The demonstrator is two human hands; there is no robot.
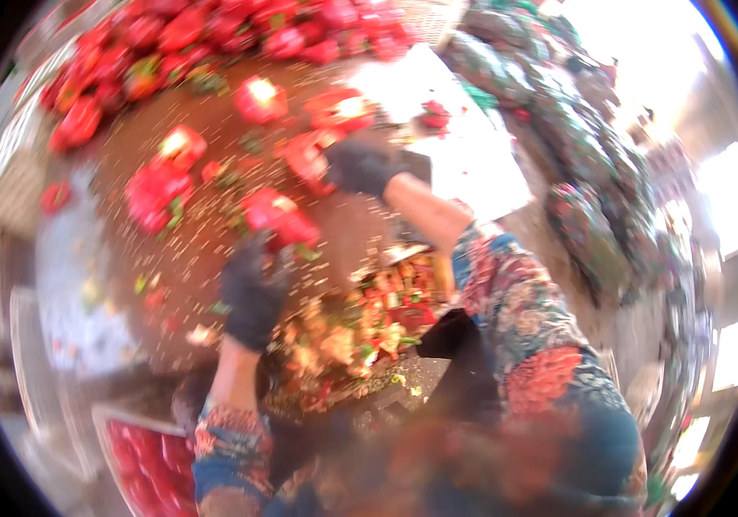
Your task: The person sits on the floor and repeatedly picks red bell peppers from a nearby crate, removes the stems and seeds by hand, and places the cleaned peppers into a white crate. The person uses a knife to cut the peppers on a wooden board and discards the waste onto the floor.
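My left hand (pixel 253 291), in a dark glove, is at the near end of a red bell pepper piece (pixel 282 216) on the brown tabletop (pixel 349 232); blur hides whether its fingers grip it. My right hand (pixel 362 165), also gloved, touches or holds an opened red pepper (pixel 309 161); the fingers are blurred. Further pepper pieces (pixel 156 194) lie to the left, and another (pixel 261 99) lies beyond. Pale seeds are scattered over the surface. Whether a knife is in either hand cannot be told.
Whole red peppers (pixel 182 29) are heaped along the far edge. Pepper cores and scraps (pixel 337 342) fill the area nearest my body. A crate of red pieces (pixel 149 465) stands at lower left. Filled mesh sacks (pixel 563 129) lie at right, past a white sheet (pixel 472 161).
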